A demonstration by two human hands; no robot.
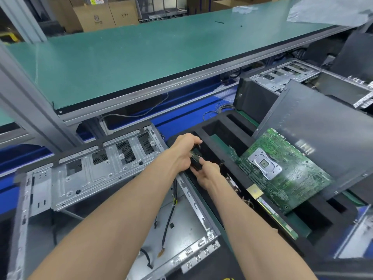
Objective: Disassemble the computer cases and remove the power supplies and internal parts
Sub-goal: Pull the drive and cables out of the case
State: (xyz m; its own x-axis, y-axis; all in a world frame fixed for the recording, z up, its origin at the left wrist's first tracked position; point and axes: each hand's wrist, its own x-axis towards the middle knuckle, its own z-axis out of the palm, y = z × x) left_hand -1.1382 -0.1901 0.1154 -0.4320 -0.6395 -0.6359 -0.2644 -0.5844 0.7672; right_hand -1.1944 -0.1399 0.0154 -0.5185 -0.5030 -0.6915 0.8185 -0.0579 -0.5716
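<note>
Both hands met over the right edge of the open metal case (pixel 96 170). The left hand (pixel 182 152) and right hand (pixel 207 172) had fingers curled around a small black part (pixel 195 160), just left of the green board (pixel 282 170) lying on the black foam tray (pixel 220 128).

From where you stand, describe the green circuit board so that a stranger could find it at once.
Start at the long green workbench and drop to the black foam tray at lower right. The circuit board lies tilted across it, against a dark panel. Its shiny metal socket frame sets it apart.
</note>
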